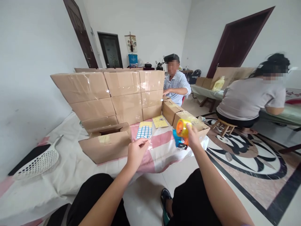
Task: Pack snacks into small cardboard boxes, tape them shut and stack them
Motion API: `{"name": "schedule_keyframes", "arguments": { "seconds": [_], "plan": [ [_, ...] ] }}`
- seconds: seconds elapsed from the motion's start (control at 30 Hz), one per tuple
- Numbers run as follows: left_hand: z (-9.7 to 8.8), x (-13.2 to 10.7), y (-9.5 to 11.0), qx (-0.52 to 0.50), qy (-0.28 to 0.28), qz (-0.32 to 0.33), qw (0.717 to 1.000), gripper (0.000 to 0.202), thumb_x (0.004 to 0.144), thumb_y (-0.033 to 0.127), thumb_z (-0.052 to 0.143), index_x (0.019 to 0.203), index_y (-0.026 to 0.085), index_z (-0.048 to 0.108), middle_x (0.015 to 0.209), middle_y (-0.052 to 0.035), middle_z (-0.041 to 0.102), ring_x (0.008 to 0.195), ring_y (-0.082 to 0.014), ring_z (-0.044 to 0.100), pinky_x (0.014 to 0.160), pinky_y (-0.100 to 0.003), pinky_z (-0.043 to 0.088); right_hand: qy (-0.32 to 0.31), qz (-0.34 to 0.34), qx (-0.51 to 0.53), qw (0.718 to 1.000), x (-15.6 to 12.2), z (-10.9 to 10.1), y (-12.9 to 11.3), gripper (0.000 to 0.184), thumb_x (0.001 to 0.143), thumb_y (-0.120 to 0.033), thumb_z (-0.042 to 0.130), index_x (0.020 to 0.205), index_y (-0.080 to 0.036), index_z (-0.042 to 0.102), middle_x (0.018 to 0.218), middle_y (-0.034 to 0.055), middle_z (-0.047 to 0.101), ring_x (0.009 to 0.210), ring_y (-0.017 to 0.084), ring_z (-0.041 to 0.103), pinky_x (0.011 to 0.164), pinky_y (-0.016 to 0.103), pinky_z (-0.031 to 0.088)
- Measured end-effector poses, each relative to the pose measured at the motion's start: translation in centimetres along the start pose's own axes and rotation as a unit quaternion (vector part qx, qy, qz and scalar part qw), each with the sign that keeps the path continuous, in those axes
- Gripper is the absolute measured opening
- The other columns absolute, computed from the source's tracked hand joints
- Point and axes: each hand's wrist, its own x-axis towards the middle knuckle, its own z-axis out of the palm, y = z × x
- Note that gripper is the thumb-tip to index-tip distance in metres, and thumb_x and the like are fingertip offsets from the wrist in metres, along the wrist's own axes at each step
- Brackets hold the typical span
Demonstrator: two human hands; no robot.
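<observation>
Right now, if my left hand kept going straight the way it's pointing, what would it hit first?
Probably the blue-outlined label sheet on the pink-and-white cloth beyond your left hand, though one view leaves the hand's height unclear; it might pass above.

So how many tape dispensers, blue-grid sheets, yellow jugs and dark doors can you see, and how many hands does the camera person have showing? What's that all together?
Tape dispenser: 1
Blue-grid sheet: 1
Yellow jug: 1
Dark doors: 3, left door, back door, right door
Hands: 2, left hand, right hand
Total: 8
</observation>
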Motion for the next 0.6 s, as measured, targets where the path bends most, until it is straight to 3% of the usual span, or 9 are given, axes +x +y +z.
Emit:
{"name": "schedule_keyframes", "arguments": {
  "seconds": [0.1, 0.2, 0.3, 0.4, 0.5, 0.53, 0.6],
  "plan": [
    [0.6, -0.2, 0.7, -0.067, -0.007, -0.039, 0.997, 0.024, 0.082, 0.044, 0.071, 0.076, 0.021, 0.073, 0.064, -0.0002, 0.071, 0.054, -0.015, 0.061, 0.057, -0.026, 0.049, -0.087, 0.067, -0.03, 0.993, -0.3, 3.5, 3.0, 0.058, 0.074, -0.074, 0.07, 0.087, -0.018, 0.063, 0.071, 0.0053, 0.071, 0.063, 0.022, 0.067, 0.057, 0.033, 0.055],
    [0.1, -0.2, 1.1, -0.099, 0.002, -0.069, 0.993, 0.029, 0.08, 0.045, 0.073, 0.069, 0.019, 0.07, 0.059, 0.0008, 0.066, 0.05, -0.0123, 0.056, 0.053, -0.025, 0.047, -0.125, 0.092, -0.067, 0.986, -0.7, 6.6, 5.0, 0.063, 0.073, -0.078, 0.066, 0.092, -0.018, 0.062, 0.074, 0.0055, 0.071, 0.065, 0.021, 0.067, 0.056, 0.031, 0.054],
    [-0.9, 0.0, 1.6, -0.11, 0.024, -0.087, 0.99, 0.034, 0.08, 0.049, 0.072, 0.065, 0.019, 0.067, 0.057, 0.0007, 0.065, 0.051, -0.0127, 0.057, 0.051, -0.024, 0.047, -0.115, 0.111, -0.104, 0.982, -0.5, 8.3, 5.9, 0.062, 0.072, -0.078, 0.066, 0.089, -0.019, 0.062, 0.076, 0.0071, 0.072, 0.071, 0.025, 0.069, 0.063, 0.036, 0.055],
    [-1.8, 0.0, 2.1, -0.104, 0.039, -0.1, 0.989, 0.038, 0.082, 0.051, 0.069, 0.061, 0.02, 0.063, 0.055, 0.0011, 0.063, 0.05, -0.0126, 0.056, 0.049, -0.023, 0.045, -0.059, 0.12, -0.165, 0.977, 0.0, 8.6, 5.4, 0.054, 0.066, -0.065, 0.079, 0.087, -0.018, 0.061, 0.092, 0.015, 0.072, 0.102, 0.037, 0.066, 0.085, 0.048, 0.053],
    [-2.4, 0.0, 2.1, -0.081, 0.043, -0.089, 0.992, 0.04, 0.084, 0.053, 0.067, 0.062, 0.02, 0.063, 0.055, 0.0011, 0.063, 0.05, -0.0129, 0.057, 0.05, -0.023, 0.045, 0.019, 0.056, -0.257, 0.965, -1.2, 8.5, 3.4, 0.055, 0.063, -0.051, 0.085, 0.098, -0.016, 0.063, 0.12, 0.0241, 0.064, 0.133, 0.047, 0.042, 0.107, 0.06, 0.035],
    [-2.5, 0.0, 2.0, -0.075, 0.042, -0.083, 0.993, 0.04, 0.086, 0.053, 0.066, 0.063, 0.02, 0.064, 0.056, 0.001, 0.064, 0.051, -0.0133, 0.058, 0.051, -0.023, 0.045, 0.009, 0.004, -0.283, 0.959, -2.1, 8.6, 2.5, 0.054, 0.066, -0.049, 0.083, 0.103, -0.016, 0.063, 0.124, 0.0235, 0.062, 0.134, 0.045, 0.04, 0.109, 0.06, 0.032],
    [-2.7, 0.0, 1.8, -0.057, 0.037, -0.064, 0.996, 0.04, 0.087, 0.055, 0.065, 0.066, 0.021, 0.065, 0.057, 0.001, 0.065, 0.052, -0.014, 0.059, 0.052, -0.024, 0.045, -0.094, -0.109, -0.287, 0.947, -4.7, 9.0, 0.7, 0.043, 0.078, -0.048, 0.074, 0.108, -0.018, 0.066, 0.122, 0.0176, 0.064, 0.125, 0.038, 0.05, 0.108, 0.055, 0.035]
  ]
}}
